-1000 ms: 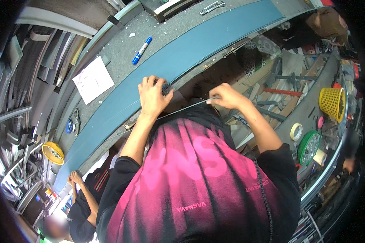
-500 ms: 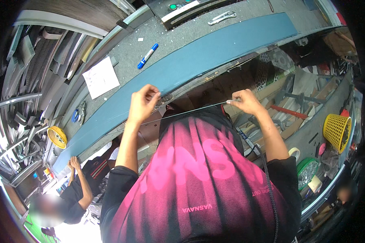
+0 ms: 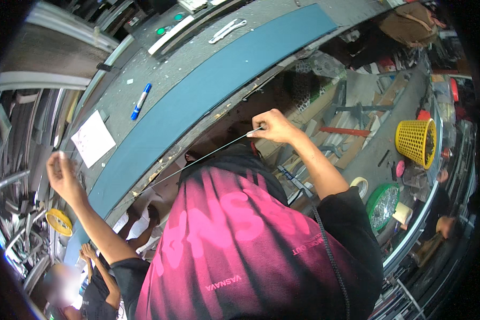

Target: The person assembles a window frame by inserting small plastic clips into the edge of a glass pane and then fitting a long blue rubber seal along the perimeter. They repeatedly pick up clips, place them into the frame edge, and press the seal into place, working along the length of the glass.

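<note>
Left hand (image 3: pixel 63 176) raised far out to the side, right hand (image 3: pixel 273 127) pinched shut ahead, arms spread.

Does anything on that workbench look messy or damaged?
Yes: pale chips and crumbs litter the front edge of the blue strip, which looks ragged there. The blue marker and paper sheet lie loose but unharmed.

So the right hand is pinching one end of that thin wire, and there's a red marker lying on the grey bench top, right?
Not quite: the marker is blue, not red, as the head view shows. The rest holds: the right hand pinches one end of the thin wire, and the marker lies on the grey bench top.
</note>
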`<state>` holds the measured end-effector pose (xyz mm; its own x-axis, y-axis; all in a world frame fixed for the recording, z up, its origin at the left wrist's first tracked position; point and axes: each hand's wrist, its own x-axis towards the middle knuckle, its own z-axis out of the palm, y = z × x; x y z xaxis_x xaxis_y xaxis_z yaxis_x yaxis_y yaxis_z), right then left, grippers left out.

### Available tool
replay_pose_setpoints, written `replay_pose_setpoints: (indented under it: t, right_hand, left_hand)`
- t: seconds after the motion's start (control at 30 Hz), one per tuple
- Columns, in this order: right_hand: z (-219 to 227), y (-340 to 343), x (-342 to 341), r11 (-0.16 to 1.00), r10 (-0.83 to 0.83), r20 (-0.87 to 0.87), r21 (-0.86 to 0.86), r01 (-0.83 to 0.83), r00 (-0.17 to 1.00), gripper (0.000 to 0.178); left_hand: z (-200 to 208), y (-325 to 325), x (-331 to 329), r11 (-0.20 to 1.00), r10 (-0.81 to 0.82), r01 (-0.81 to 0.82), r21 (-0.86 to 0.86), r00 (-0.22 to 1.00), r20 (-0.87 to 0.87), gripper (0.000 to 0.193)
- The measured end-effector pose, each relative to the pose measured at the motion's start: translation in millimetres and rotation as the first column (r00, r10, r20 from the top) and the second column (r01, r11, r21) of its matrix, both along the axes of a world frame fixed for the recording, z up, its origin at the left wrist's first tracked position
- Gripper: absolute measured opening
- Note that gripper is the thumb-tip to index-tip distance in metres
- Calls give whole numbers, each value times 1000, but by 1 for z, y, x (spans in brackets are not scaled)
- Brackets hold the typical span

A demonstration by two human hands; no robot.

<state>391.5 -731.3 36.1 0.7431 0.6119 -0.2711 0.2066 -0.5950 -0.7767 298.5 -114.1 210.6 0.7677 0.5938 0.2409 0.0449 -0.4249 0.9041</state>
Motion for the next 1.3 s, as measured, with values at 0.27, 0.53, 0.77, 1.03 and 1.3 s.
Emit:
replay_pose_setpoints:
  t: [0.27, 0.53, 0.77, 1.03, 1.3]
  right_hand:
    - [33, -40, 45, 991, -113, 17, -76, 114, 993, 54]
    - [92, -110, 86, 946, -253, 223, -149, 289, 942, 53]
    - [110, -220, 105, 839, -386, 441, -197, 507, 810, 60]
    - [132, -395, 122, 640, -264, 578, -495, 588, 772, 62]
    - [326, -644, 116, -79, -917, 362, 251, 965, -169, 76]
  left_hand:
    - [77, 93, 30, 515, 343, -288, 808, 932, 115, 58]
    - [-29, -160, -11, 835, -293, 452, 314, 848, -442, 44]
    - [-72, -246, -44, 698, -666, 670, -254, 475, -576, 26]
    - [-78, -245, -37, 707, -658, 694, -139, 573, -489, 14]
    - [-72, -233, -26, 686, -710, 689, -234, 565, -420, 13]
